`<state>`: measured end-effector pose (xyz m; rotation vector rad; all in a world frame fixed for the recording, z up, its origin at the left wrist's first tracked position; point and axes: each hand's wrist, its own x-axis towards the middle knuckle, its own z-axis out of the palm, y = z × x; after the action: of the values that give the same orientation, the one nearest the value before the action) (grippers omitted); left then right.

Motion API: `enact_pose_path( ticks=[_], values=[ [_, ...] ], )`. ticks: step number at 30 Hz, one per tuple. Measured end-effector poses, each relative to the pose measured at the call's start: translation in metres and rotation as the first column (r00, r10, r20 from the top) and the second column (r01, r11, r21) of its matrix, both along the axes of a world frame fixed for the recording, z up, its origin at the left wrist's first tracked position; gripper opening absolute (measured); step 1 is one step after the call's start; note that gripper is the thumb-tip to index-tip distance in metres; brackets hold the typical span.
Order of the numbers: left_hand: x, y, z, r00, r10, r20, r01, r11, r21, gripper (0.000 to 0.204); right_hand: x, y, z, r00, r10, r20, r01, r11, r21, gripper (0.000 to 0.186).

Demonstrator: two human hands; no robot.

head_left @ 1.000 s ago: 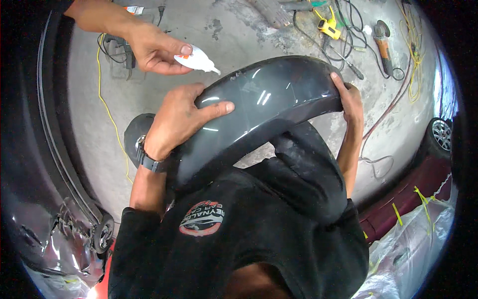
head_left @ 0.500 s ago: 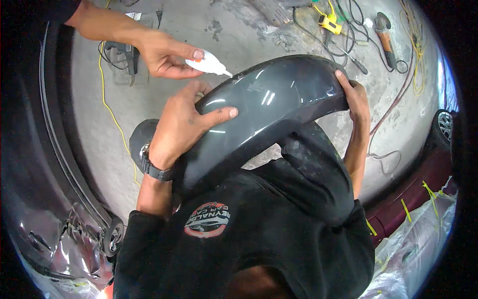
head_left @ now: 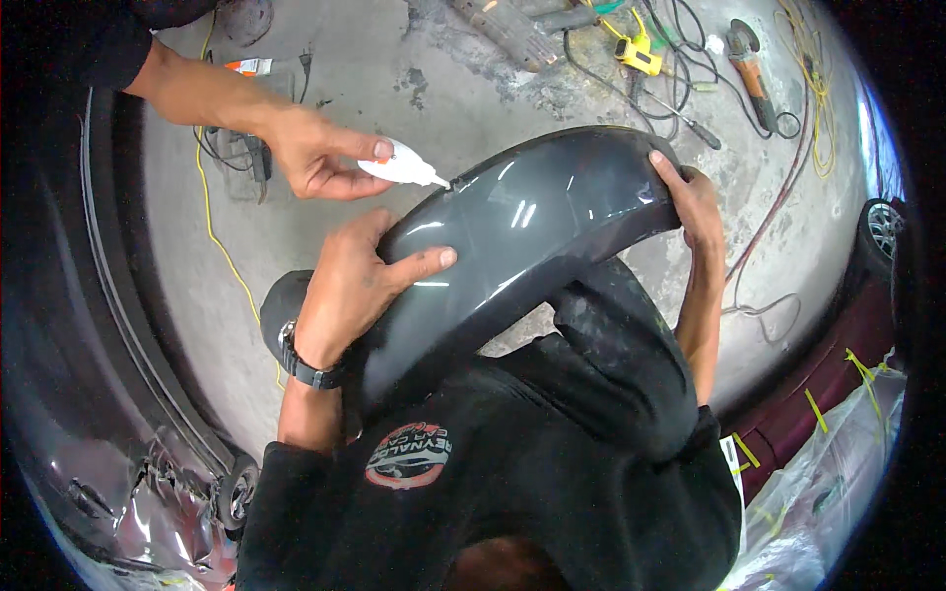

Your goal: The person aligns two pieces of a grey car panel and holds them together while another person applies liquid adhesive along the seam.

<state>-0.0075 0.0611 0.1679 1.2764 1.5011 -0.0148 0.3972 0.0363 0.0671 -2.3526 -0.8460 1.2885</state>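
Observation:
A glossy dark grey curved fender [head_left: 522, 231] lies across my lap, slanting from lower left to upper right. My left hand [head_left: 360, 271], with a watch on its wrist, grips the fender's far left edge; the thumb rests on the shiny face and the fingers are mostly hidden behind. At the right end my right hand [head_left: 698, 205] clasps the same fender, thumb on top. From the upper left reaches a co-worker's hand [head_left: 313, 153], holding a small white squeeze bottle [head_left: 406, 166]. Its narrow nozzle touches or nearly touches a small notch in the fender's far edge.
Beyond the fender lie an orange-and-black angle grinder [head_left: 754, 79], a yellow tool [head_left: 641, 54] and tangled cords. A dark power tool [head_left: 258, 163] sits behind the co-worker's hand. Dark car bodywork [head_left: 108, 325] stands left, a maroon car panel [head_left: 788, 433] with plastic sheeting right.
In the picture, the co-worker's hand and bottle sit lower and slightly left, with the nozzle closer to the notch. The fender and both my hands have shifted slightly; my hold is the same.

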Motion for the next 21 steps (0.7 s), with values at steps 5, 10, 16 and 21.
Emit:
enact_pose_path(
  ticks=[5, 10, 16, 21],
  values=[
    [-0.004, -0.004, -0.005, 1.000, -0.006, 0.004, 0.006, 1.000, -0.022, 0.051, -0.002, 0.002, 0.003, 1.000, 0.004, 0.014, -0.003, 1.000, -0.026, 0.080],
    [-0.002, -0.003, -0.003, 1.000, -0.001, 0.016, 0.002, 0.999, -0.043, 0.047, 0.002, 0.000, -0.001, 1.000, -0.008, -0.023, 0.008, 1.000, -0.014, 0.082],
    [-0.001, -0.003, -0.003, 1.000, -0.011, -0.002, 0.011, 0.999, -0.041, 0.054, 0.005, -0.002, -0.007, 1.000, 0.007, 0.022, -0.007, 1.000, -0.013, 0.087],
    [-0.001, -0.003, -0.004, 0.999, 0.027, 0.028, -0.025, 0.998, -0.064, 0.052, 0.005, -0.003, -0.008, 1.000, -0.004, 0.022, 0.004, 1.000, -0.022, 0.089]
  ],
)
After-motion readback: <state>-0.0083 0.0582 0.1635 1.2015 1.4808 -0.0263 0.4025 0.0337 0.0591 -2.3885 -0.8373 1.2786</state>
